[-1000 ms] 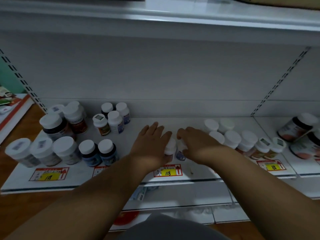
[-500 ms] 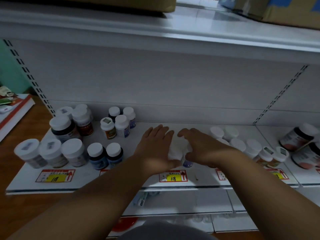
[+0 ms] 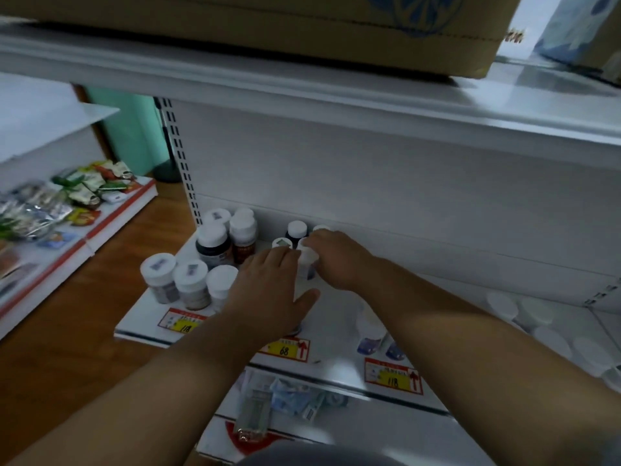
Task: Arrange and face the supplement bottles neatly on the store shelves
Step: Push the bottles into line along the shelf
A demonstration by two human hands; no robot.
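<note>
Two hands at the shelf (image 3: 336, 334) back edge: right hand (image 3: 339, 260) grasping a white-capped bottle (image 3: 307, 260) among the rear cluster, apparently for facing; left hand (image 3: 268, 290) released, flat alongside, steadying.

**Free room and obstacles on the supplement shelf**

The left end of the shelf (image 3: 339, 317) is crowded by large white-capped bottles (image 3: 191, 284), three near the front edge and darker ones (image 3: 215, 245) behind them. Toward the back panel, a cluster of small bottles (image 3: 297, 230) is occupied by both hands: the left hand (image 3: 268, 290) lies flat across the middle, the right hand (image 3: 336, 260) is curled over a small white-capped bottle (image 3: 307, 255). A bare strip of shelf is left along the back panel, right of the hands. Two blue-labelled bottles (image 3: 369, 334) stand near the front under the right forearm. The far right is blocked by white caps (image 3: 537, 312). Overhead room is limited by the upper shelf (image 3: 302, 92) carrying a cardboard box (image 3: 268, 31).
</note>
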